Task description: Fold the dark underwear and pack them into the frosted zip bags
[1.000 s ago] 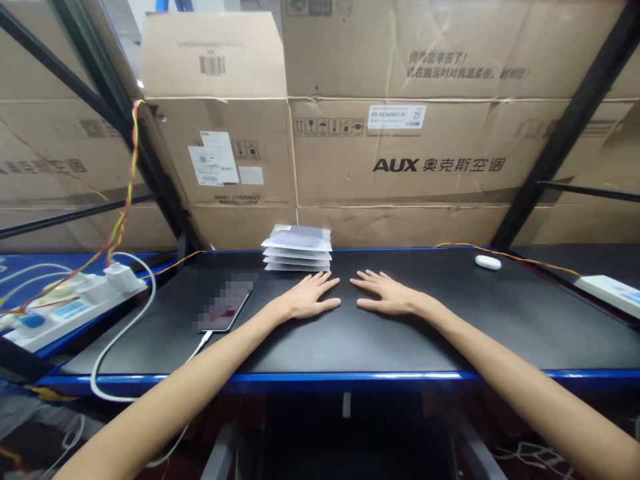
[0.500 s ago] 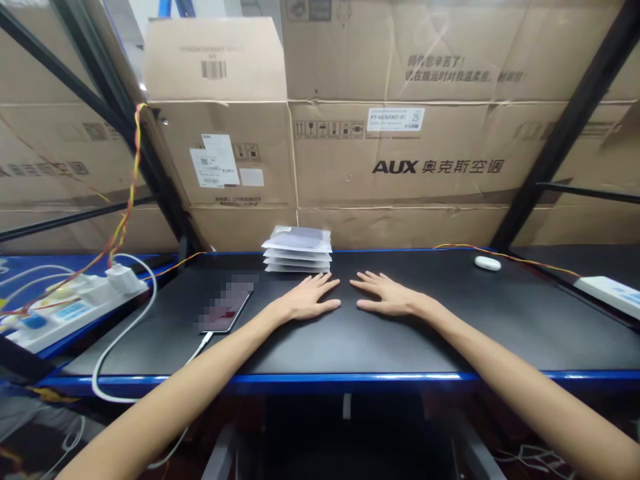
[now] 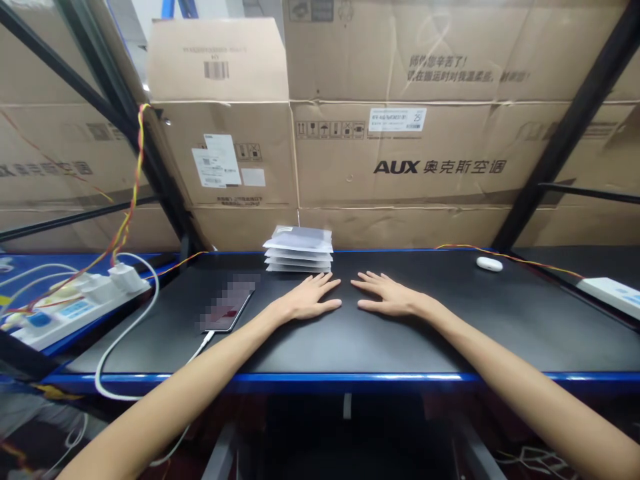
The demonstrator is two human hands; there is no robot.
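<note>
My left hand (image 3: 311, 298) lies palm down on the black tabletop (image 3: 360, 347), fingers spread, holding nothing. Just behind its fingertips stands a stack of several white packets (image 3: 299, 249). To its left rests a smartphone (image 3: 231, 308) with a white cable plugged into its near end. My right hand (image 3: 387, 295) is also flat on the tabletop, fingers apart and empty. A small gap separates the two hands, whose fingers angle toward each other.
Cardboard (image 3: 400, 187) walls the back and sides behind black metal posts. A white earbud case (image 3: 489, 265) sits at the back right. Power strips lie at the left (image 3: 75, 310) and right (image 3: 610, 295). A loose white charging cable (image 3: 103, 363) hangs over the blue front edge (image 3: 350, 379).
The whole view has shifted very slightly. Both hands and the things on the tabletop keep their places.
</note>
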